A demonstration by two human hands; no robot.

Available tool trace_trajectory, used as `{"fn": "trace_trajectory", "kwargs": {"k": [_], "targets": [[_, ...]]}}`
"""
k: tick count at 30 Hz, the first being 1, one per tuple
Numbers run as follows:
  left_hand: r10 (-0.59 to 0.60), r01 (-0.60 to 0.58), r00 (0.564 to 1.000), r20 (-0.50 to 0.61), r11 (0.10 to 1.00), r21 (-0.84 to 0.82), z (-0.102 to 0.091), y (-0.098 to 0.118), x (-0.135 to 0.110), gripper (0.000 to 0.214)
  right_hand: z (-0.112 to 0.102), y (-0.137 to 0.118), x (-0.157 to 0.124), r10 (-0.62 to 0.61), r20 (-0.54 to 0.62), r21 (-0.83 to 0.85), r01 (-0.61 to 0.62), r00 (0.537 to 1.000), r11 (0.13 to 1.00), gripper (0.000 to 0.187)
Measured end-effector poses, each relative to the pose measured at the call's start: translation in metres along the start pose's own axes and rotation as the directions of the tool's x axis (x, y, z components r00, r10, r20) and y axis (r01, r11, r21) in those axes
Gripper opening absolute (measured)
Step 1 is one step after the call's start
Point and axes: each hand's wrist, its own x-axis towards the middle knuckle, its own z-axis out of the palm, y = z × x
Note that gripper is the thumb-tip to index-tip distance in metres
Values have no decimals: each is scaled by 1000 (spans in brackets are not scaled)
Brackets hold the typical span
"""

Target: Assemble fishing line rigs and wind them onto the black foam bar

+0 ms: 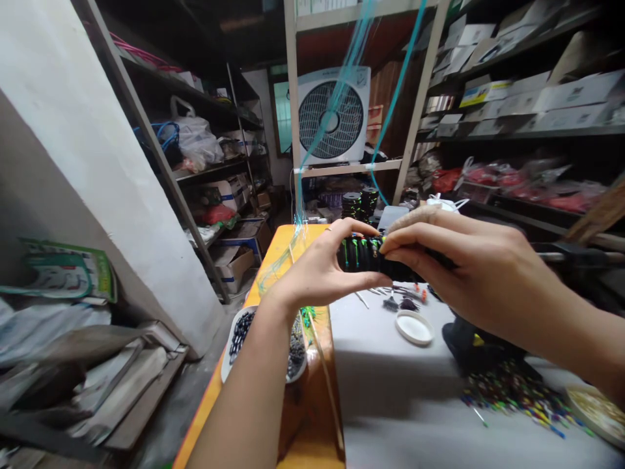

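Observation:
My left hand [317,264] is wrapped around a black, grooved foam-like spool [361,253], held sideways above the table. Short green and blue strands lie across its grooves. At the spool's right part, my right hand [449,254] is closed, thumb and fingertips pinched together against its surface. A speck of yellow shows by those fingertips; what they pinch is too small to make out. Beyond the hands stand stacks of similar black spools [360,203] with green marks. Below lies a round white lid [415,327].
A white container of dark beads [244,332] sits on the orange table edge [266,260] beside a thin stick [325,371]. On the grey tabletop [390,404] are colourful small pieces [517,391] and a dish [598,410]. Teal strands [336,91] hang before a box fan [332,117].

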Motion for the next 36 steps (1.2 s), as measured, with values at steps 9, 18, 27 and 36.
{"fn": "trace_trajectory", "kwargs": {"k": [9,18,27,36], "targets": [[10,-11,1000,-22,999,-33,3,-3,0,51,2,2,-7,-58,-32,-78,55,998,995,24],[-77,76,997,0,994,-83,2,2,-2,52,10,4,-19,-247,-45,-168,236,968,957,21],[-12,8,998,-61,997,-73,7,-7,-3,59,4,9,-45,-336,82,-322,344,938,882,49],[-22,17,997,-76,998,-67,3,-11,-10,71,-23,-15,-176,128,275,-240,-61,953,969,17]]}}
